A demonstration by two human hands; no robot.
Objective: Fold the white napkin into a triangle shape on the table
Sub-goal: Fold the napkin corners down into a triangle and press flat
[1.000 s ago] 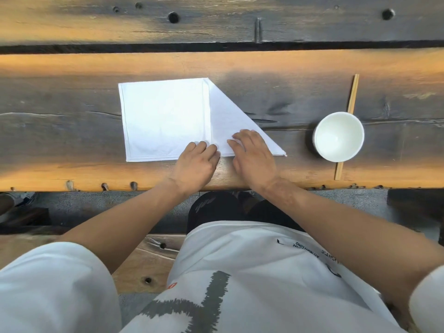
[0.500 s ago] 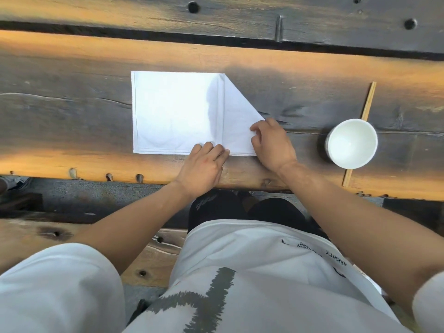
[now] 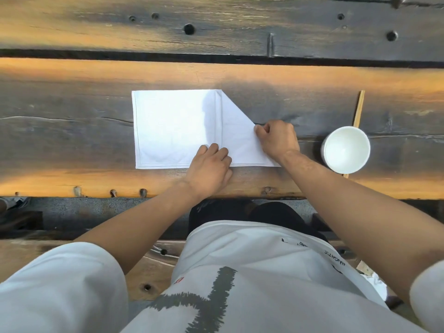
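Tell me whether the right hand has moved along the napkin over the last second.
Yes. The right hand slid up the napkin's slanted edge, away from the near table edge, and now sits level with the bowl.

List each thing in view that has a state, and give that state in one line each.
White napkin: flat on table, right end folded into a diagonal; triangle unfinished.
Left hand: pressing napkin's near edge.
Right hand: fingers curled at the diagonal edge.
White cup: upright, looks empty.
Wooden stick: lying flat, partly under cup.
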